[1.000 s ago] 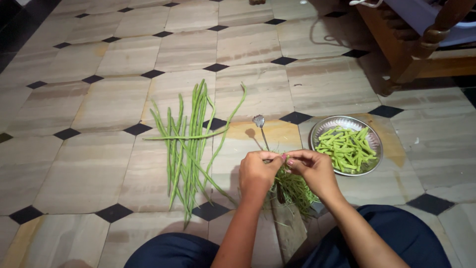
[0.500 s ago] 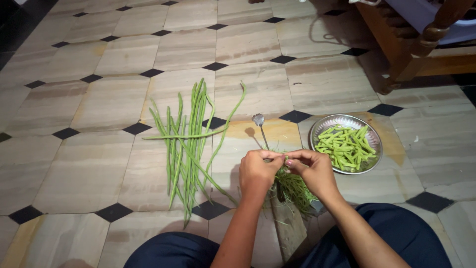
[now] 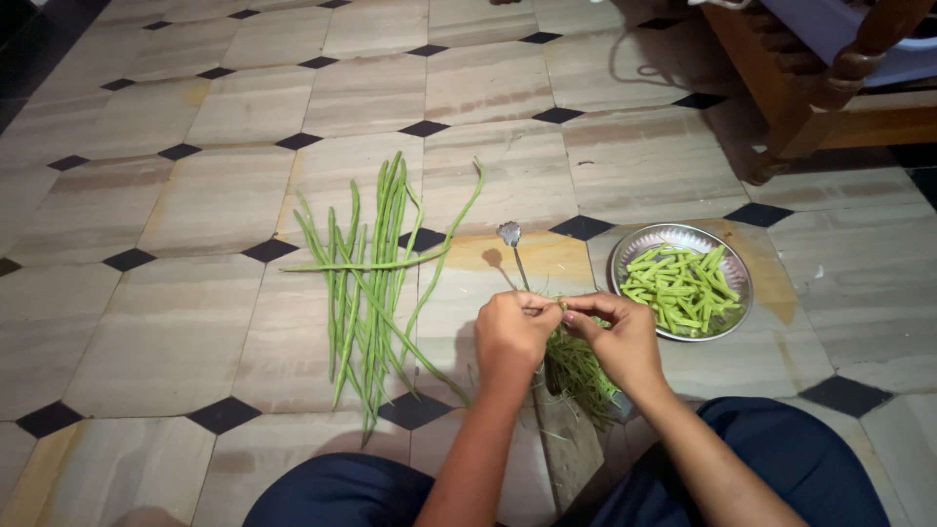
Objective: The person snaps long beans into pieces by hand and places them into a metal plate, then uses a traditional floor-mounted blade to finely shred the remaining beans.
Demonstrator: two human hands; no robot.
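A green bean (image 3: 556,308) is pinched between the left hand (image 3: 512,330) and right hand (image 3: 615,337). Cut pieces (image 3: 678,285) are heaped in the plate (image 3: 630,256); many long beans (image 3: 376,273) on the floor remain uncut.

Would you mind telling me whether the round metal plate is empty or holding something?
Holding something: cut green bean pieces lie piled across the metal plate.

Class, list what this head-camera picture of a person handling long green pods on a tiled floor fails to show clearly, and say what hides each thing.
1. Piece pinched between the left hand and right hand: fingers cover it.
2. Upright metal blade: its lower part and base vanish behind the hands.
3. Green trimmings pile: partly behind the right wrist.
4. Brown wooden chair: cut off by the top-right edge.
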